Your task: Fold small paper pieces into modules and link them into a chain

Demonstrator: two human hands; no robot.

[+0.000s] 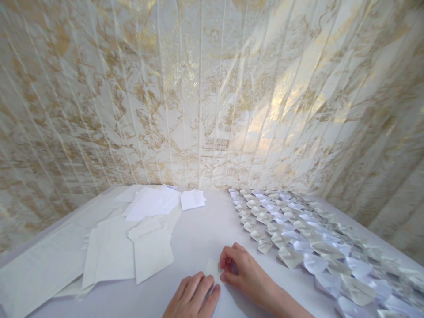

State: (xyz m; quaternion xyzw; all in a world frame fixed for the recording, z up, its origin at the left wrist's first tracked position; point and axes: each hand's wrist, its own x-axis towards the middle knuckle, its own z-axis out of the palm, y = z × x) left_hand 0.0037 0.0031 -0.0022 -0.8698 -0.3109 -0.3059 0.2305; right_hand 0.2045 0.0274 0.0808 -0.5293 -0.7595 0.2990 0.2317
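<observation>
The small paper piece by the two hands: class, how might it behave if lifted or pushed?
The small paper piece looks thin, so it is probably very light and may bend when lifted by an edge. It seems to lie low on the smooth-looking table, so it would likely slide rather than roll.

Noted loose sheets on left of bench, folded papers in rows on right. Found small slip between, toward front; curtain behind.

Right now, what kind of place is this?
Maybe a papercraft spot indoors, though I can't tell whose room. A smooth pale table holds rows of small folded white paper shapes, with a shiny gold-and-white patterned curtain behind.
</observation>
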